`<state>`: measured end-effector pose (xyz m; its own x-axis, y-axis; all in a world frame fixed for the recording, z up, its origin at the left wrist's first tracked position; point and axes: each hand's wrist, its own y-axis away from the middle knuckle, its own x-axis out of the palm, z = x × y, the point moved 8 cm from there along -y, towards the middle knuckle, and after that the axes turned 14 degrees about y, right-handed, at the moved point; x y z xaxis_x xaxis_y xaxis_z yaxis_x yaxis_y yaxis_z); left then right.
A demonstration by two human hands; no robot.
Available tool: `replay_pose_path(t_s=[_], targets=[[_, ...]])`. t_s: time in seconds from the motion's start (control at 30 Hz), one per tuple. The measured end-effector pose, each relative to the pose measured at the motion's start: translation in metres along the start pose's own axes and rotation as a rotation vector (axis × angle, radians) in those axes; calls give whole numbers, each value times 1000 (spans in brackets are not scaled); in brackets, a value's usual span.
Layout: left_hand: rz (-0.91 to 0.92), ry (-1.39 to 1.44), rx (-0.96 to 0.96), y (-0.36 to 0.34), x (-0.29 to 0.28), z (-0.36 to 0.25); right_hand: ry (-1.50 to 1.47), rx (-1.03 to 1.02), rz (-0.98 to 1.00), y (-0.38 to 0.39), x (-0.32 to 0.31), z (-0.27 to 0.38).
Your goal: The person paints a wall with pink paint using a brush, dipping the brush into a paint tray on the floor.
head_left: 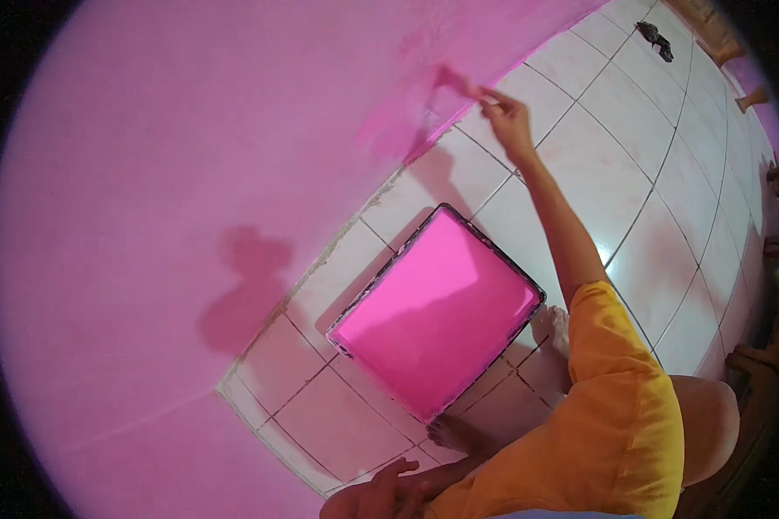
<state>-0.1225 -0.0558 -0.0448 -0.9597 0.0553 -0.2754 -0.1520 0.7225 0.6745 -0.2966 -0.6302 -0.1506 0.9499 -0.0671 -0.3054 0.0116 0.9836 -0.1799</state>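
My right hand [507,119] is reached out far ahead, its fingers closed round the handle of a small paintbrush [459,84]. The brush end is blurred and lies at the pink wall [190,156], low down by the floor line, where a patch of brighter, wet-looking pink shows. Below that arm, a black-rimmed rectangular tray [535,292] full of bright pink paint [437,316] sits on the floor. My left hand [396,491] rests at my bent leg at the lower edge, fingers partly spread and holding nothing I can see.
White floor tiles [619,112] with dark joints run along the wall, which turns a corner at lower left. My bare feet [454,435] are close to the tray. A small dark crumpled thing [655,41] lies at the far right. Brown wooden furniture [775,342] lines the right edge.
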Motion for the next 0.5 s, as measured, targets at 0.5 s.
replay_pose_path(t_s=[0.5], targets=[[-71, 0, -98, 4, -6, 14, 58, -229, 457, 78, 73, 39]])
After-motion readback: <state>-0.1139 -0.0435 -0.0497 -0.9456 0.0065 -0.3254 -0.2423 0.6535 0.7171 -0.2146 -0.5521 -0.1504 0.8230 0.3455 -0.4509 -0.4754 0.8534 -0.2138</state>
